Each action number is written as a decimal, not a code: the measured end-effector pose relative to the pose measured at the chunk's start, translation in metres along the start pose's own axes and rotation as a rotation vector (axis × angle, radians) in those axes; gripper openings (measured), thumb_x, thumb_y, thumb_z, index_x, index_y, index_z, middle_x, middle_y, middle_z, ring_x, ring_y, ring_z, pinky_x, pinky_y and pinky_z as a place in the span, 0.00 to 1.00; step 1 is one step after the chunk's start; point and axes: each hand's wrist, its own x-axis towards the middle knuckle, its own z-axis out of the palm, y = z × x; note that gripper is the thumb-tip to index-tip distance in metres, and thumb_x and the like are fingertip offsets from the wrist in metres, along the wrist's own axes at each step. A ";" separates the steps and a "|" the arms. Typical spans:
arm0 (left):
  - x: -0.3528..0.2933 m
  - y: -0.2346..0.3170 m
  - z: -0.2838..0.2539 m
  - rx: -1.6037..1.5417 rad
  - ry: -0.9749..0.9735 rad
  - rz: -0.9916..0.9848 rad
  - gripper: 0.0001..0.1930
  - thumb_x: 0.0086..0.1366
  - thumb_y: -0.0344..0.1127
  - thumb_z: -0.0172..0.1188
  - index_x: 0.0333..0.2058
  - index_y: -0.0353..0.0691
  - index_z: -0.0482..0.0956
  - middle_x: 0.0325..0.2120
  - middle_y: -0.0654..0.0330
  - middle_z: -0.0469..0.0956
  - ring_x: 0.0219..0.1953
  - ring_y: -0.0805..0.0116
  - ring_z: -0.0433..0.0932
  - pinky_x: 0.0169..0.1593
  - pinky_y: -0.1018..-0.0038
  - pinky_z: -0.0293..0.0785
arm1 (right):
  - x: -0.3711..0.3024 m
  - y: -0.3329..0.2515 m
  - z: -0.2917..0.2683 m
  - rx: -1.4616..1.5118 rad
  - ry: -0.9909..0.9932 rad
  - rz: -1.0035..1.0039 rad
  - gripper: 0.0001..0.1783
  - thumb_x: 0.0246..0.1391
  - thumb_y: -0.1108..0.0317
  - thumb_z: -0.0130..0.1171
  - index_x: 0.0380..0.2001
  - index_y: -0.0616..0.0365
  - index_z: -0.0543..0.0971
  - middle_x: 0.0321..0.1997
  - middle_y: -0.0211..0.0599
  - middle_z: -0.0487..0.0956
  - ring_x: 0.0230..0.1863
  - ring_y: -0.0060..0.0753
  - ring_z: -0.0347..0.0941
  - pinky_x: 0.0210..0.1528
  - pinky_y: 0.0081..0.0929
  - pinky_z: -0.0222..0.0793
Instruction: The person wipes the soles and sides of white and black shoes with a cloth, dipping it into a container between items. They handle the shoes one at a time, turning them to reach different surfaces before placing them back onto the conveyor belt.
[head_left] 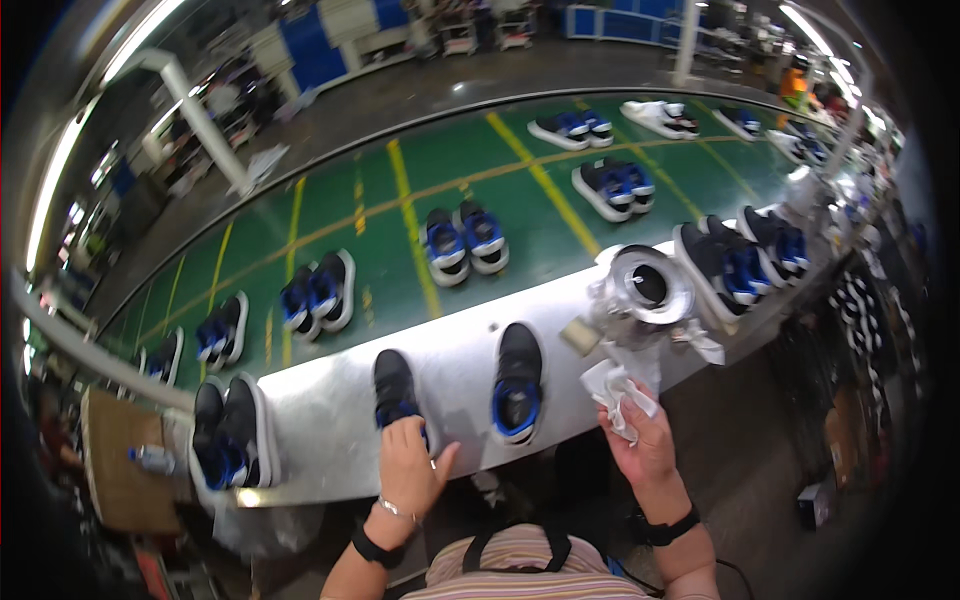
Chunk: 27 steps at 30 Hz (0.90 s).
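Observation:
A black shoe with blue lining and a white sole [394, 382] lies on the metal ledge, toe pointing away from me. My left hand [410, 462] has its fingers curled over the heel end of this shoe, the thumb held out to the side. To its right rests a similar shoe [518, 375], which neither hand touches. My right hand [643, 440] is closed around a crumpled white cloth [617, 393] at the ledge's front edge. Just beyond the cloth stands a round shiny metal container [650, 283] with a dark opening.
The metal ledge [455, 350] runs along a green conveyor with yellow lines [350, 205], which carries several pairs of shoes. Another pair [235, 432] stands at the ledge's left end, and more shoes [738, 262] at its right. A small yellowish block [579, 335] sits beside the container.

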 end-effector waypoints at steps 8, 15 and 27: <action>-0.043 -0.062 -0.018 -0.430 -0.031 -0.345 0.15 0.45 0.40 0.64 0.22 0.34 0.72 0.15 0.62 0.70 0.21 0.73 0.67 0.35 0.73 0.64 | -0.025 0.092 0.067 -0.696 -0.301 -0.113 0.11 0.45 0.79 0.55 0.35 0.59 0.72 0.33 0.32 0.73 0.34 0.24 0.69 0.37 0.17 0.64; -0.109 -0.069 -0.005 -1.118 -0.007 -0.868 0.10 0.51 0.35 0.60 0.24 0.32 0.74 0.18 0.71 0.69 0.23 0.84 0.63 0.25 0.84 0.62 | -0.016 0.190 0.081 -1.082 -0.730 -0.130 0.10 0.39 0.80 0.55 0.29 0.58 0.75 0.29 0.37 0.68 0.31 0.34 0.67 0.33 0.23 0.63; -0.124 -0.087 0.006 -1.192 0.025 -0.846 0.11 0.56 0.36 0.56 0.31 0.31 0.77 0.23 0.68 0.75 0.26 0.83 0.68 0.30 0.82 0.65 | 0.103 0.256 0.102 -1.343 -0.492 -0.199 0.08 0.41 0.75 0.53 0.28 0.58 0.76 0.27 0.43 0.69 0.32 0.44 0.67 0.35 0.30 0.62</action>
